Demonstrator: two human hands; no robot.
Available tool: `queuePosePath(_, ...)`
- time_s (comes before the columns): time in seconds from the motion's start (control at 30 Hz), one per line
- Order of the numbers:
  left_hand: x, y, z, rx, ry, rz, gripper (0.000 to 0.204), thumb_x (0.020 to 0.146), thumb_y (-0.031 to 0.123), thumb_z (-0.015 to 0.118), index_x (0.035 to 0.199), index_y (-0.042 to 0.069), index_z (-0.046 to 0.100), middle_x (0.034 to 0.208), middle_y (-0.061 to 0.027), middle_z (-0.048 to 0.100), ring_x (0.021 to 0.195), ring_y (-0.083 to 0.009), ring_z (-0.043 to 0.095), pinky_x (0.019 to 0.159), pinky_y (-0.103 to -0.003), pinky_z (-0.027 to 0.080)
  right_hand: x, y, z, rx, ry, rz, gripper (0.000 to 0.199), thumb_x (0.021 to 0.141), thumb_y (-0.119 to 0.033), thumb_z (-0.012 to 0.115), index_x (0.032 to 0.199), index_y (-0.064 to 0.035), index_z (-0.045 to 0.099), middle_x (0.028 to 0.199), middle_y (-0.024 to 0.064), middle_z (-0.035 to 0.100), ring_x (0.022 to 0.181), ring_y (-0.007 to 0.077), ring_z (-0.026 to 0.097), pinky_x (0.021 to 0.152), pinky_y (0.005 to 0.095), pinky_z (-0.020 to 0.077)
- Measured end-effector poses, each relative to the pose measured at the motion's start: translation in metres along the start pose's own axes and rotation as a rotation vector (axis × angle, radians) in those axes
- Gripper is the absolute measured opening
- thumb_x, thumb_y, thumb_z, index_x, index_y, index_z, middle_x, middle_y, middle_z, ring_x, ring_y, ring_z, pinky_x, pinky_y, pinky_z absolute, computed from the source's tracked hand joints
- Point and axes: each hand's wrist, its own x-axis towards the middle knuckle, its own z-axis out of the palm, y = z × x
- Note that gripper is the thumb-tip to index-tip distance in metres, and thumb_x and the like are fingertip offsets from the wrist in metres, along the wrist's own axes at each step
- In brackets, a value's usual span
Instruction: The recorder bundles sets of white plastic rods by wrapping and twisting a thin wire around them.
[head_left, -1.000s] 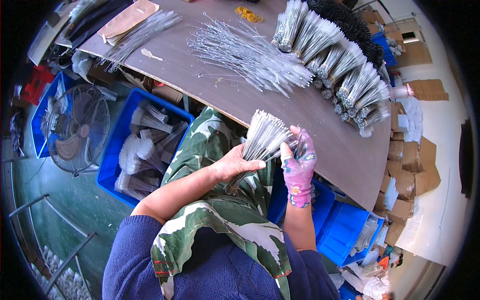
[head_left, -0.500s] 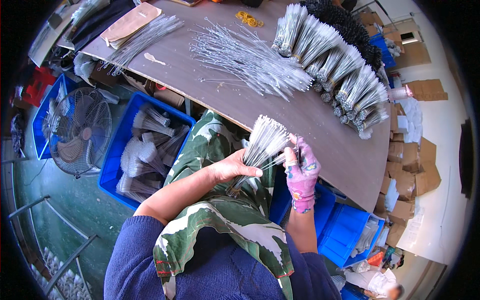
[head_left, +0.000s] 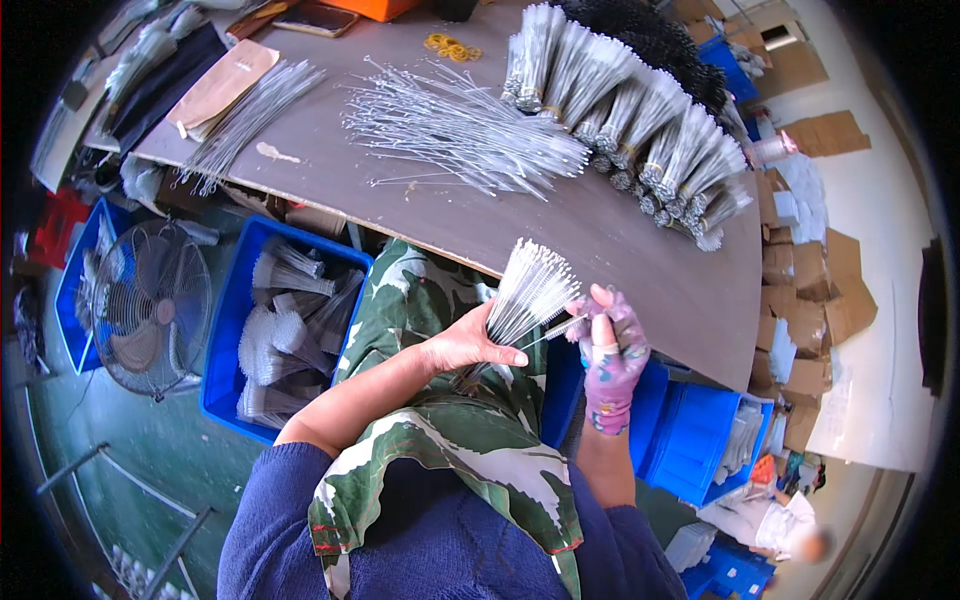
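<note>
Beside the counter [head_left: 665, 295], the left hand [head_left: 465, 340] clamps its fingers around the brush bundle [head_left: 530, 288]. More plainly than 1 second ago, 1 brush [head_left: 563, 328] angles toward the right hand [head_left: 613, 350], apparently singled out; whether those fingers pinch it, I cannot tell.

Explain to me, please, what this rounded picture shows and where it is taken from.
There is no machine, just two human hands, seen from above by a wide-lens camera worn on the head, which bends straight edges. The bare left hand holds a bundle of thin brushes. The right hand, in a pink flowered glove, is near one brush jutting from the bundle; whether it is gripped is unclear. On the table lie loose brushes, more bundles, yellow rubber bands and brown paper. A blue bin nearby holds similar bundles.
</note>
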Motion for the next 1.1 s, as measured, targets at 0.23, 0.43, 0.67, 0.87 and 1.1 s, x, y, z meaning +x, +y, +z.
queuePosePath(0.23,0.013,0.004,0.007,0.091,-0.179,-0.033,0.054,0.071,0.017,0.075,0.116,0.002,0.05,0.105,-0.0058,0.058,0.096,-0.0125,0.055,0.086,-0.028,0.046,0.005,0.03,-0.026,0.028,0.013,0.308,0.044,0.082,-0.018,0.068,0.12,-0.0026,0.051,0.109,0.0099,0.058,0.086,0.0146,0.057,0.071,0.0237,0.0472)
queuePosePath(0.43,0.008,0.003,0.02,0.029,-0.348,-0.217,0.041,0.077,0.017,0.064,0.113,0.002,0.051,0.1,-0.0069,0.059,0.091,-0.0151,0.058,0.086,-0.029,0.045,-0.022,0.053,-0.032,0.37,-0.131,0.544,0.064,0.07,-0.025,0.08,0.12,0.0001,0.05,0.112,0.0066,0.058,0.103,0.0176,0.055,0.09,0.0305,0.0427)
queuePosePath(0.67,0.011,-0.025,0.027,0.251,0.061,0.218,0.053,0.082,0.031,0.07,0.119,0.003,0.044,0.109,-0.0065,0.052,0.104,-0.0144,0.049,0.092,-0.03,0.039,-0.03,0.051,-0.032,0.37,0.005,0.455,0.062,0.065,-0.028,0.081,0.115,-0.0029,0.055,0.1,0.0038,0.062,0.081,0.0123,0.057,0.066,0.0256,0.0414)
queuePosePath(0.87,0.0,-0.034,0.021,0.076,0.092,0.212,0.028,0.094,0.022,0.054,0.115,0.005,0.052,0.103,0.0005,0.056,0.096,-0.007,0.05,0.086,-0.025,0.042,-0.044,0.054,-0.034,0.463,0.01,0.462,0.058,0.065,-0.026,0.082,0.111,-0.003,0.056,0.088,0.0028,0.062,0.058,0.0075,0.051,0.044,0.0199,0.0357)
queuePosePath(1.1,-0.02,-0.023,0.02,0.091,0.116,0.101,0.035,0.098,0.032,0.044,0.117,0.004,0.054,0.1,0.0022,0.056,0.091,-0.0048,0.048,0.083,-0.023,0.04,-0.07,0.068,-0.049,0.455,0.082,0.419,0.057,0.065,-0.018,0.08,0.114,-0.0013,0.056,0.101,0.0069,0.062,0.086,0.016,0.06,0.075,0.0294,0.0492)
